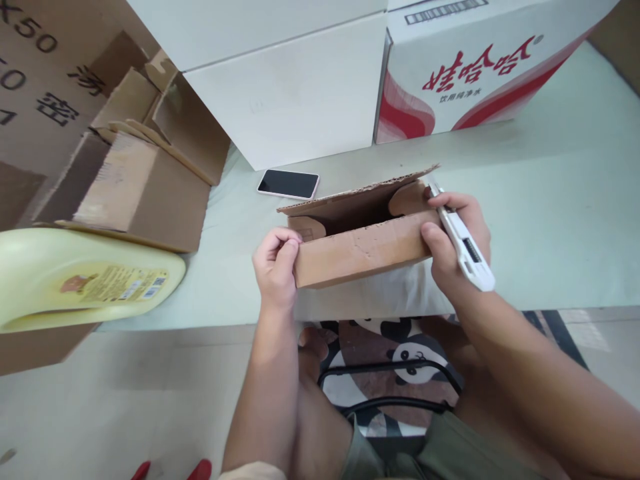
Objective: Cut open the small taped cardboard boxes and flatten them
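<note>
A small brown cardboard box (363, 253) with its top flap raised is held up between my two hands, near the front edge of the covered table. My left hand (277, 267) pinches the box's left end, thumb on the near side. At the other end, my right hand (457, 233) grips the box's right corner and also keeps a white utility knife (467, 247) in its grasp, the knife's tip pointing away from me. Rounded side flaps show inside the opening; the inside is dark and I cannot see its contents.
A phone (289, 183) lies behind the box. White cartons (285, 107), one with red print (455, 80), stand at the back. Open brown boxes (150, 180) and a pale yellow bottle (90, 277) occupy the left. Below the table edge is a panda-patterned mat (415, 357).
</note>
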The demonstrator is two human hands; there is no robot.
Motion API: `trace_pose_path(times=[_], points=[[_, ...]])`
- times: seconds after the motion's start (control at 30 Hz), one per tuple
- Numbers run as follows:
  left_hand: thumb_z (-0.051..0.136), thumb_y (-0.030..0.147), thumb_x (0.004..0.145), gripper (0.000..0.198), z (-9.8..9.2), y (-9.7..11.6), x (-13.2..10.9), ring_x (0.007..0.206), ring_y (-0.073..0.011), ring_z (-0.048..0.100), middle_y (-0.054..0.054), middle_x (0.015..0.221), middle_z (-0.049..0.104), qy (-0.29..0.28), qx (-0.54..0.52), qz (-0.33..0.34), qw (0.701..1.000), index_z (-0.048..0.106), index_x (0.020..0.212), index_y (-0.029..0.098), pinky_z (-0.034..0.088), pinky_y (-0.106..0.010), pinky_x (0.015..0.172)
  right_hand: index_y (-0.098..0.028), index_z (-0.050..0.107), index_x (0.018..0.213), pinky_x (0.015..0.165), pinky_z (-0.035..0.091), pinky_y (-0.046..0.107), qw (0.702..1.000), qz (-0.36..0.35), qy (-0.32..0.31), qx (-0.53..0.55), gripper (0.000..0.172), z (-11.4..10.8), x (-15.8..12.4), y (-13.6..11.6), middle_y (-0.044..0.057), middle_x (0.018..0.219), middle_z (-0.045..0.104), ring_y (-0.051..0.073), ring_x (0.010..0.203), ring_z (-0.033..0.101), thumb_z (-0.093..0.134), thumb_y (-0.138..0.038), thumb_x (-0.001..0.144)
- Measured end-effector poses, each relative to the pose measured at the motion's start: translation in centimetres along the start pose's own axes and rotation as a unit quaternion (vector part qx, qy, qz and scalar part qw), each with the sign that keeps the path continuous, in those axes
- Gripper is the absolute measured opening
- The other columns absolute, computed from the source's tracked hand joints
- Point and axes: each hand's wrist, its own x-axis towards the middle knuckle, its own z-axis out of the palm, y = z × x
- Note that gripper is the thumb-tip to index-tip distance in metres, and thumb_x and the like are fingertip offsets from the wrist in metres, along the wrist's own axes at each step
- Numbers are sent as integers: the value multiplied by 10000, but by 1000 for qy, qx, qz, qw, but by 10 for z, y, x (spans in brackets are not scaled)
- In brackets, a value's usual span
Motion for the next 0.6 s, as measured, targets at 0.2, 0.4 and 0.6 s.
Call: trace_pose_path(times=[0.2, 0.4, 0.6], points=[[620, 290, 768, 135, 0, -1, 0, 650, -146, 510, -5, 667, 583, 2, -2, 1, 1000, 604, 665, 205, 406, -284, 618, -289, 566, 1090, 683, 471, 433, 1000, -5, -1, 3, 256, 0, -1, -1, 26, 834, 535, 226, 711, 541, 567, -340, 840], [609, 304, 782, 148, 0, -2, 0, 653, -142, 510, -3, 679, 570, -3, 6, 4, 1000, 588, 675, 205, 411, -286, 624, -290, 565, 1089, 694, 479, 440, 1000, -9, 3, -7, 251, 1, -1, -1, 33, 857, 551, 234, 729, 553, 552, -375, 854], [598, 283, 786, 146, 1, -1, 0, 648, -137, 509, -3, 680, 566, -3, 1, 7, 1000, 574, 669, 201, 404, -286, 617, -288, 555, 1098, 707, 480, 448, 1000, -10, 0, 4, 246, 1, -2, -1, 36, 869, 556, 240, 751, 567, 548, -374, 867]])
